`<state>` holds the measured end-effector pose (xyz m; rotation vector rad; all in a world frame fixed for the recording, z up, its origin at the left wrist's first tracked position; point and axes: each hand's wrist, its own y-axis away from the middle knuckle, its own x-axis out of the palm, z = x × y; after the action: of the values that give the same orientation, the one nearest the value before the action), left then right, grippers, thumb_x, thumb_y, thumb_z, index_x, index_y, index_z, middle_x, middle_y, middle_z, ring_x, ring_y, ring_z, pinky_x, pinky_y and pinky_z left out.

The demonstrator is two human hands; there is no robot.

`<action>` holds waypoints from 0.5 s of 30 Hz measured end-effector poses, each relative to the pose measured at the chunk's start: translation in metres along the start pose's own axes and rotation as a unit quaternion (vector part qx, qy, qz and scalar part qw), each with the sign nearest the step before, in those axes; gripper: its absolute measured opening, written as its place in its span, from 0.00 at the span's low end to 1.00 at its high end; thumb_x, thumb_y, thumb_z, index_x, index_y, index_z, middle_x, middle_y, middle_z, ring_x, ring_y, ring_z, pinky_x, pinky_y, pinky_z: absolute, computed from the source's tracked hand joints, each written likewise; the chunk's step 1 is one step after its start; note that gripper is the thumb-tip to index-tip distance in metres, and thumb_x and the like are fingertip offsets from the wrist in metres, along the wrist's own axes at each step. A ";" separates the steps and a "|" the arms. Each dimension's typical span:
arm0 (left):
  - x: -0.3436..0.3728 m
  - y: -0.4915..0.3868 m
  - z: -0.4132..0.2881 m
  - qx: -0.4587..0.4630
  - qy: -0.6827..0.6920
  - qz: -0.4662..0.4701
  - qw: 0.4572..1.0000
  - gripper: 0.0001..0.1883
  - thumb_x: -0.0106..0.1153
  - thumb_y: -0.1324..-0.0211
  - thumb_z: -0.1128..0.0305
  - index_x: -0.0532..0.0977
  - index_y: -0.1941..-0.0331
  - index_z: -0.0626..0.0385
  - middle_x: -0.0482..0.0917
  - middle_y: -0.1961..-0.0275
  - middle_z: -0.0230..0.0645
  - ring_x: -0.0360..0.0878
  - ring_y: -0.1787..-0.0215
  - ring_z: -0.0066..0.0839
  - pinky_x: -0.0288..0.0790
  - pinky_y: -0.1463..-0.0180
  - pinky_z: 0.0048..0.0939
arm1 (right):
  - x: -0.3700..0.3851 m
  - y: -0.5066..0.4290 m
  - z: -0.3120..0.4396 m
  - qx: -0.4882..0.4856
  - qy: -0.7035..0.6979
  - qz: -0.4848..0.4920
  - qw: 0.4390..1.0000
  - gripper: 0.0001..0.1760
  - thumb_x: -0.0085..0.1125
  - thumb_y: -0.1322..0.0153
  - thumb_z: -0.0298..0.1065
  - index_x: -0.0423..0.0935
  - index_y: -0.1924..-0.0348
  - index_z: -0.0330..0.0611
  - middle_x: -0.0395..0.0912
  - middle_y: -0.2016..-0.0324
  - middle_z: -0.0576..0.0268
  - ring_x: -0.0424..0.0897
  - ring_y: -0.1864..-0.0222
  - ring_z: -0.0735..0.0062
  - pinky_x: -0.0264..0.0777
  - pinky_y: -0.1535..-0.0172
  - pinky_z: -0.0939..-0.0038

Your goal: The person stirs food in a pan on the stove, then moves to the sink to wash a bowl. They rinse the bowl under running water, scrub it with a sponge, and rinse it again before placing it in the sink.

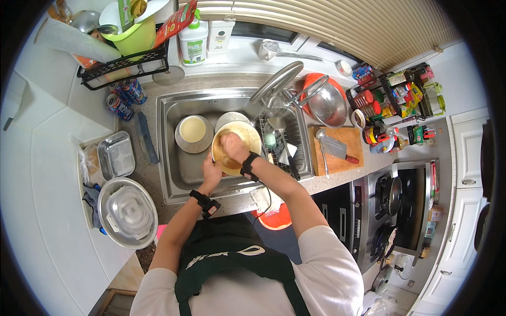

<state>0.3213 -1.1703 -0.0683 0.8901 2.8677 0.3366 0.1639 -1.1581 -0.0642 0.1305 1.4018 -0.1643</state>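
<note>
A large cream-coloured bowl (253, 139) is held over the stainless-steel sink (174, 166), tilted towards me. My left hand (212, 170) grips its near-left edge. Inside the bowl, my right hand (232, 145) presses with bent fingers against the inner wall; whether it holds a cloth or sponge is hidden. Brownish liquid or residue coats the bowl's inside. To the left in the sink, a small cream bowl (192, 128) sits on a plate (182, 145). Behind the large bowl, part of a patterned plate (231, 117) shows. The curved metal faucet (272, 85) reaches over the sink.
Right of the bowl, a wire drain basket (301, 136) holds a spatula (276, 123) and other items. A cleaver (334, 147) lies on the wooden cutting board (340, 164). At left stand a glass dish (116, 154), a metal basin (106, 229) and several cans (118, 106).
</note>
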 end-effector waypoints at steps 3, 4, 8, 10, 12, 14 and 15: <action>0.000 -0.008 0.010 0.099 -0.032 -0.031 0.994 0.23 0.45 0.41 0.80 0.69 0.40 0.59 0.82 0.61 0.46 0.84 0.71 0.34 0.79 0.73 0.35 | -0.001 0.017 0.014 -0.099 -0.062 -0.024 0.993 0.07 0.59 0.41 0.34 0.79 0.79 0.40 0.80 0.77 0.48 0.81 0.70 0.51 0.74 0.64 0.58; 0.000 -0.009 0.010 0.088 -0.026 -0.035 0.995 0.24 0.46 0.41 0.79 0.69 0.39 0.58 0.83 0.62 0.48 0.84 0.70 0.34 0.78 0.71 0.36 | 0.000 0.021 0.016 -0.094 -0.066 0.022 0.993 0.08 0.57 0.40 0.34 0.79 0.80 0.41 0.80 0.78 0.50 0.81 0.70 0.51 0.74 0.64 0.58; -0.003 -0.003 -0.004 -0.018 0.023 -0.030 0.999 0.26 0.47 0.42 0.80 0.68 0.37 0.57 0.83 0.62 0.48 0.84 0.72 0.34 0.78 0.71 0.37 | 0.008 0.035 0.005 -0.097 -0.019 0.094 0.991 0.09 0.56 0.39 0.34 0.81 0.80 0.43 0.80 0.80 0.54 0.81 0.72 0.53 0.74 0.64 0.58; -0.004 -0.002 -0.013 -0.032 0.044 -0.027 0.998 0.27 0.47 0.42 0.80 0.67 0.36 0.56 0.83 0.63 0.47 0.84 0.72 0.34 0.78 0.72 0.36 | 0.013 0.038 -0.006 -0.090 0.021 0.062 0.994 0.08 0.56 0.40 0.33 0.83 0.79 0.47 0.81 0.80 0.57 0.82 0.72 0.56 0.75 0.65 0.60; -0.004 -0.002 -0.016 0.006 -0.011 -0.033 0.999 0.23 0.45 0.42 0.81 0.70 0.41 0.58 0.82 0.62 0.44 0.84 0.71 0.33 0.81 0.75 0.34 | 0.016 0.036 -0.018 -0.084 0.077 0.033 0.993 0.07 0.56 0.40 0.33 0.83 0.78 0.48 0.82 0.79 0.58 0.82 0.73 0.60 0.75 0.66 0.61; -0.004 -0.004 -0.014 0.003 -0.025 -0.022 0.999 0.21 0.44 0.42 0.81 0.71 0.43 0.59 0.82 0.63 0.43 0.84 0.72 0.32 0.82 0.77 0.32 | 0.016 0.029 -0.026 -0.053 0.144 0.048 0.987 0.06 0.57 0.40 0.32 0.84 0.77 0.50 0.83 0.77 0.59 0.83 0.72 0.66 0.76 0.66 0.63; -0.004 -0.004 -0.011 -0.020 -0.022 -0.010 1.000 0.21 0.45 0.42 0.81 0.71 0.43 0.60 0.82 0.64 0.42 0.84 0.73 0.32 0.82 0.77 0.32 | 0.015 0.024 -0.030 -0.049 0.158 0.027 0.986 0.07 0.57 0.40 0.32 0.84 0.77 0.50 0.83 0.77 0.59 0.83 0.71 0.66 0.76 0.66 0.63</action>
<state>0.3203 -1.1773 -0.0586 0.8518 2.8174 0.3651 0.1419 -1.1298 -0.0839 0.1162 1.7174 -0.0306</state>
